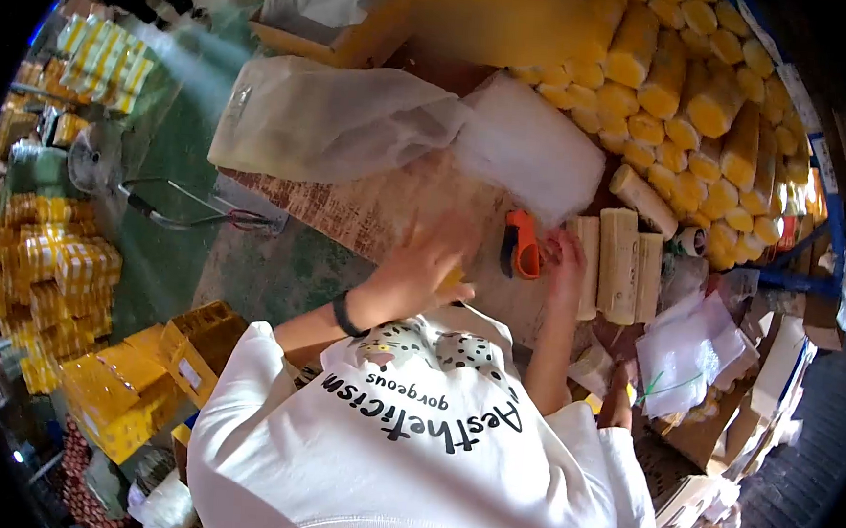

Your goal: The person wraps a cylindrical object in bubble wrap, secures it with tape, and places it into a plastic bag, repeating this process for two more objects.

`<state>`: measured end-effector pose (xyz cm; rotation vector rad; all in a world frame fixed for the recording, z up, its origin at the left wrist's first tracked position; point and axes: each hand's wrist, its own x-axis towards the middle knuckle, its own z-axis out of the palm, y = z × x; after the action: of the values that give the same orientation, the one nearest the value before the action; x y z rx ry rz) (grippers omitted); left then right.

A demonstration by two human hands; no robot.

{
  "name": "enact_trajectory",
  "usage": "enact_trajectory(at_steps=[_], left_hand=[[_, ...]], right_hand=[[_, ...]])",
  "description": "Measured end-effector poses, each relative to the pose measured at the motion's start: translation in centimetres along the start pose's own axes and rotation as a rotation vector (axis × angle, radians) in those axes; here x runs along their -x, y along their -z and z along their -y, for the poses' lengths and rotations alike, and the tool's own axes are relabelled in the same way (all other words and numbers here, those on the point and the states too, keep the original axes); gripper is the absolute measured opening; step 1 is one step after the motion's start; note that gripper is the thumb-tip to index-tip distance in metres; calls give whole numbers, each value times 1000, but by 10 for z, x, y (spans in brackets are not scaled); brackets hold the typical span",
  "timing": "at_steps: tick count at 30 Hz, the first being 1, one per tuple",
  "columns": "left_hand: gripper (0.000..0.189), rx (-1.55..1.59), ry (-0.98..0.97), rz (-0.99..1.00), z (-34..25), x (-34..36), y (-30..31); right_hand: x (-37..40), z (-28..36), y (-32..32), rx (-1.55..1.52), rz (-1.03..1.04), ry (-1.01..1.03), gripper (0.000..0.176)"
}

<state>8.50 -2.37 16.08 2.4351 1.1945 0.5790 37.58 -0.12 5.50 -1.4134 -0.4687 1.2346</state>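
Left hand: blurred [428,262], near the middle of the frame, fingers bent; a small yellow patch shows by the thumb, but I cannot tell whether it is held.
Right hand: fingers bent [567,254], just right of center; whether they grip anything I cannot tell.
Orange tool: orange and black [526,247], lying on the table [485,219] just left of the right hand, between the two hands.
Room to move: table surface shows between the left hand and the tool, and up and left of that hand.
Table edge: slants down from under the plastic bag [335,125], with green floor [294,280] beyond at left.
Right side: pale wrapped rolls [618,266] stand close beside the right hand; yellow rolls [665,95] pile up at upper right.
Far side: the plastic bag and a white packet [534,149] cover the table above the hands, with a cardboard box [306,43] behind.
Lower right: another hand [618,390], its owner unclear, near clear plastic packets [686,356].
Left of frame: a metal handle [176,219] by the floor; yellow boxes [125,381] lower down.
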Motion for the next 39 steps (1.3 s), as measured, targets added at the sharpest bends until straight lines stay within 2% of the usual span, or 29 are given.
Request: enact_trajectory(at_steps=[3, 4, 5, 7, 9, 11, 12, 14, 15, 17, 19, 22, 23, 25, 27, 29, 30, 32, 34, 37, 38, 39], left_hand=[[65, -39, -10, -310, -11, -16, 73], [63, -79, -10, -441, -14, -22, 87], [57, -158, -14, -477, -21, -28, 90], [56, -64, 41, -56, -13, -24, 24], [56, -108, 7, 109, -8, -20, -25], [58, -292, -129, 30, -7, -17, -42], [59, -213, -117, 28, -13, -17, -38], [61, -65, -102, 8, -21, -27, -13], [62, -85, -108, -88, -28, -25, 3], [59, -137, -161, -158, -27, -23, 27], [55, -205, -194, -197, -26, -23, 23], [54, -41, 82, 200, -4, -22, -34], [49, -196, -8, 103, -1, -25, -43], [45, -40, 4, 85, 4, -48, -45], [42, 112, 12, 64, 21, -63, -46], [41, 262, -4, 53, 44, -64, -57], [43, 450, 13, 55, 51, -58, -57], [48, 833, 43, 66, 69, -41, -48], [55, 937, 150, -24, 74, -9, -39], [70, 997, 255, -56, 62, 31, -23], [76, 1001, 284, -50, 56, 40, -19], [78, 866, 240, -34, 54, 46, -21]], right_hand=[[10, 4, 13, -17, 7, 5, 21], [7, 3, 17, -24, 5, 10, 20], [3, -2, 23, -29, 2, 14, 20], [-1, -8, 29, -61, -32, 20, 19], [2, -15, 26, -116, -94, 19, 18], [-9, -31, 31, -16, -64, 55, 20], [-11, -40, 38, 40, -54, 67, 21], [-16, -56, 45, 456, -170, 121, 25], [-18, -60, 45, 663, -233, 142, 27], [-4, -47, 34, 677, -144, 101, 30], [5, -48, 27, 754, -87, 76, 34], [-8, -79, 29, 949, -23, 81, 41], [-22, -107, 40, 1010, 17, 81, 42], [-24, -128, 39, 1158, -30, 147, 39], [-17, -129, 18, 1317, -220, 296, 31], [4, -98, -4, 1373, -209, 335, 31], [12, -78, -14, 1398, -211, 355, 31], [15, -56, -10, 1094, 198, 225, 53], [27, -40, -8, 691, 596, 91, 72], [59, 4, -24, 482, 850, 109, 80], [63, 1, -24, 416, 865, 67, 78], [67, -2, -23, 348, 880, 26, 76]])
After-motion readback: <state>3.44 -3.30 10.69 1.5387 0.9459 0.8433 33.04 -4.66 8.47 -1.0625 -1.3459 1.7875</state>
